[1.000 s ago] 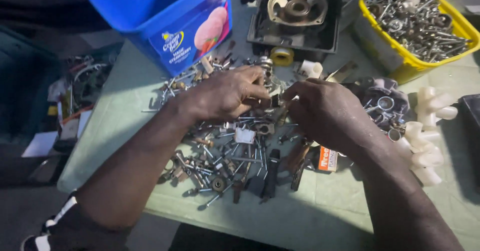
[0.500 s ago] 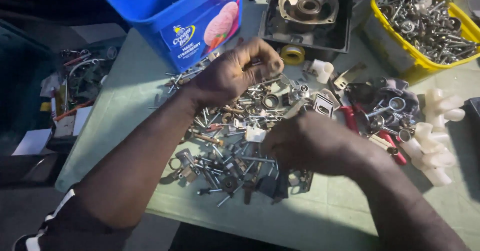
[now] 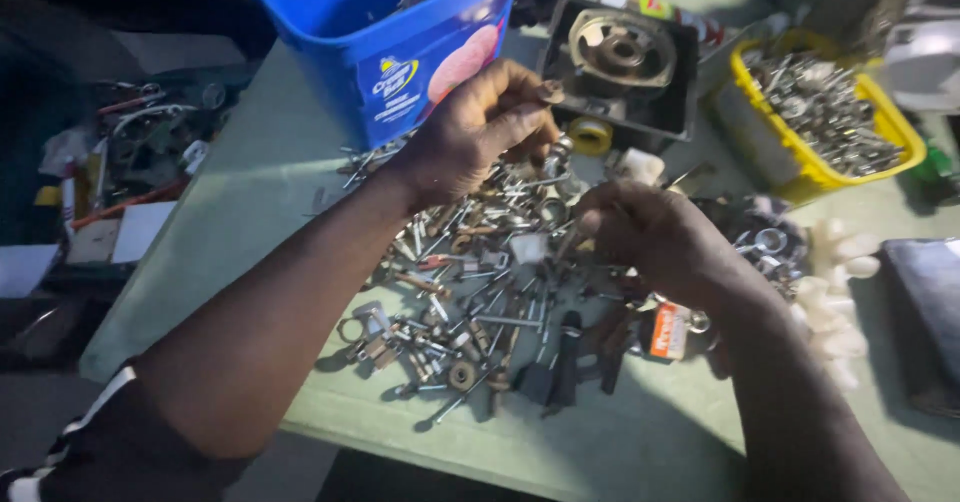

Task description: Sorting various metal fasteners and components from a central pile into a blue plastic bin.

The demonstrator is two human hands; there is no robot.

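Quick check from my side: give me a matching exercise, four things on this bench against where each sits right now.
Things:
1. blue tub
2. yellow tray
3. left hand
4. right hand

Places:
A. far right, full of metal parts
B. low over the pile of loose hardware
C. far left, behind the pile
D. raised, fingers pinching a small part

Pairs: 1-C, 2-A, 3-D, 4-B

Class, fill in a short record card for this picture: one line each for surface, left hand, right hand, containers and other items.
surface: pale green table
left hand: raised, pinching a small metal part
right hand: down in the pile of screws and bolts
containers: blue tub; yellow bin of metal parts
other items: round metal housing; white plastic pieces
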